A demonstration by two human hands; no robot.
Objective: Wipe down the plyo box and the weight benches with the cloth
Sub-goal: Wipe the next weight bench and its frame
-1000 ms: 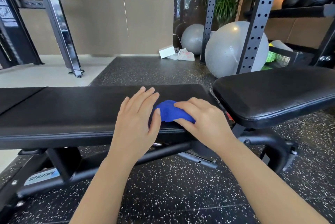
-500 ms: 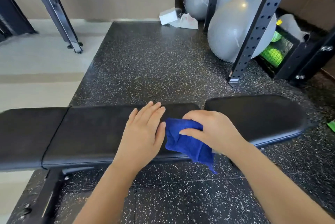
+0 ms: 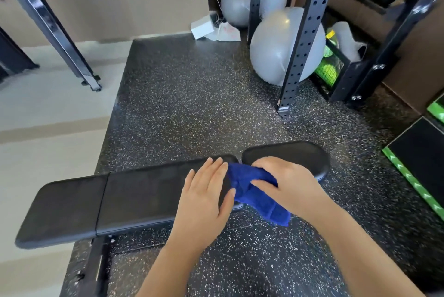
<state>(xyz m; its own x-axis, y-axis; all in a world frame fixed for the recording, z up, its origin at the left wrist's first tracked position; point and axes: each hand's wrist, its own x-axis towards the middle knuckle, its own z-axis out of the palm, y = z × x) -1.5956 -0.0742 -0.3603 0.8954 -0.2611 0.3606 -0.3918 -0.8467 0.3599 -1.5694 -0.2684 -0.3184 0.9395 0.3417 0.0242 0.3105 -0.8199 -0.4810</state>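
A black padded weight bench (image 3: 125, 198) runs across the lower middle, with a separate seat pad (image 3: 290, 154) at its right end. My right hand (image 3: 286, 183) grips a blue cloth (image 3: 249, 191) at the gap between the two pads, and the cloth's lower corner hangs over the near edge. Flat on the long pad just left of the cloth lies my left hand (image 3: 206, 195), fingers together. A black plyo box with green edging (image 3: 418, 162) stands on the floor at the right.
A perforated rack upright (image 3: 302, 39) stands behind the bench, with grey exercise balls (image 3: 271, 44) around it. A slanted steel post (image 3: 50, 25) is at the far left. Speckled rubber flooring (image 3: 192, 104) lies beyond the bench. The bench's frame (image 3: 96, 268) sits lower left.
The view has risen and tilted down, so the bench looks smaller and lower. My right hand has lifted the cloth's bunched part, and a corner now dangles over the near edge.
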